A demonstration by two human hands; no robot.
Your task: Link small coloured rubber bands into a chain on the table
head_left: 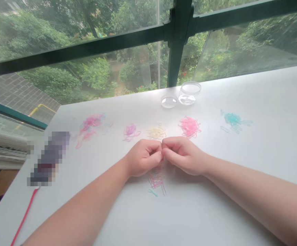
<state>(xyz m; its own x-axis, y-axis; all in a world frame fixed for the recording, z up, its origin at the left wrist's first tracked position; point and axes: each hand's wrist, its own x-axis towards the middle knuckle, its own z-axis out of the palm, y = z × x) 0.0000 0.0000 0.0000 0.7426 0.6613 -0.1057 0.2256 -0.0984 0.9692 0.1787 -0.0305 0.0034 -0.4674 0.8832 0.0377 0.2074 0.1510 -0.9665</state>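
Observation:
My left hand [145,158] and my right hand [184,155] meet at the fingertips above the white table. Both are closed, thumb pressed against curled forefinger. Anything between the fingers is too small or hidden to make out. Under and just in front of them lies a small heap of mostly pink thin loops [156,181], like little elastic bands, partly covered by the hands. A teal loop [153,193] lies at its near end. Right behind the hands are a pale yellow pile [156,132] and a bright pink pile [190,127] of such loops.
A purple pile [130,131] and a mixed-colour pile [91,123] lie left, a teal pile [233,119] right. A clear round jar [189,94] and its lid [169,101] stand by the window. A blurred-out dark object [49,159] with a red cord [25,215] lies left.

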